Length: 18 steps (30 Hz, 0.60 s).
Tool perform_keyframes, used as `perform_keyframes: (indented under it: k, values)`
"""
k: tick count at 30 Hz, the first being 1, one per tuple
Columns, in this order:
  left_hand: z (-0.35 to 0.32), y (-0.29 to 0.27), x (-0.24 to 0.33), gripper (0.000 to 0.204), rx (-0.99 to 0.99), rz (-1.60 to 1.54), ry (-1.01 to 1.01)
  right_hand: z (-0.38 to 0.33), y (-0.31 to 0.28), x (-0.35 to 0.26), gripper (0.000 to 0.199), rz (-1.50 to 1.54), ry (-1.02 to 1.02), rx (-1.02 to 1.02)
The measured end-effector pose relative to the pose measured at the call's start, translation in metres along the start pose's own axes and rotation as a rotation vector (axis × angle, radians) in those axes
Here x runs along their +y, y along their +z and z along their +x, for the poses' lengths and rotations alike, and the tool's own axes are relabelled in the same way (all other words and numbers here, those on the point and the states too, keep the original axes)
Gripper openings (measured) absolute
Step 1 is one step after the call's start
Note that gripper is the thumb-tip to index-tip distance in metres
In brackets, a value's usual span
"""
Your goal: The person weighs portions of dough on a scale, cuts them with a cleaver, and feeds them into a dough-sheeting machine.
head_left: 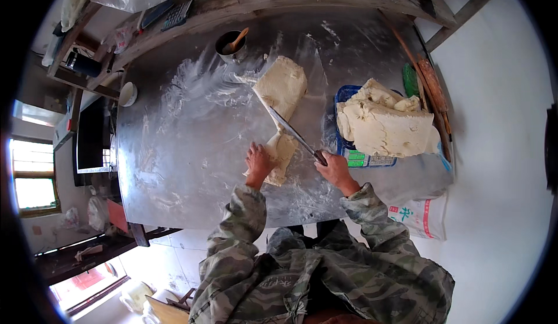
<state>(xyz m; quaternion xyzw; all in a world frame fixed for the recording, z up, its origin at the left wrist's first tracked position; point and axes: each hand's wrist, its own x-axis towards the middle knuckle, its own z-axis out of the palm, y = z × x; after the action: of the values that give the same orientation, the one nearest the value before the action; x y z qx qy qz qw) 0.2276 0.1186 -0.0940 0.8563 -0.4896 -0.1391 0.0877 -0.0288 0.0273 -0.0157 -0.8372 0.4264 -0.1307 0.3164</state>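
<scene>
A long slab of pale dough lies on the floured metal table, with a far piece (283, 82) and a nearer piece (282, 156) that narrow where they meet. My right hand (336, 170) is closed round the dark handle of a knife (290, 130). Its blade slants up and left across the dough at the narrow place. On the left edge of the nearer piece rests my left hand (259, 162), fingers spread and holding nothing. To the right, a large mass of dough (386, 123) is heaped on a blue tray (344, 94).
A dark pot (231, 46) with a wooden spoon (239, 38) stands at the back, and a white bowl (128, 94) at the left edge. A rolling pin (433, 85) and a green brush-like thing (410, 79) lie along the right wall. Below them sits a white sack (421, 216).
</scene>
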Motion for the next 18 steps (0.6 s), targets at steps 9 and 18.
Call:
perform_keyframes:
  k: [9,18]
  values:
    - [-0.06,0.003,0.008,0.064,-0.242,-0.11,-0.107,0.023,-0.005,0.014,0.026,-0.127,-0.1,-0.159]
    - [-0.121,-0.082,-0.025,0.048,-0.118,-0.444,-0.293,-0.012,0.029,0.038,0.026,-0.067,-0.016,-0.183]
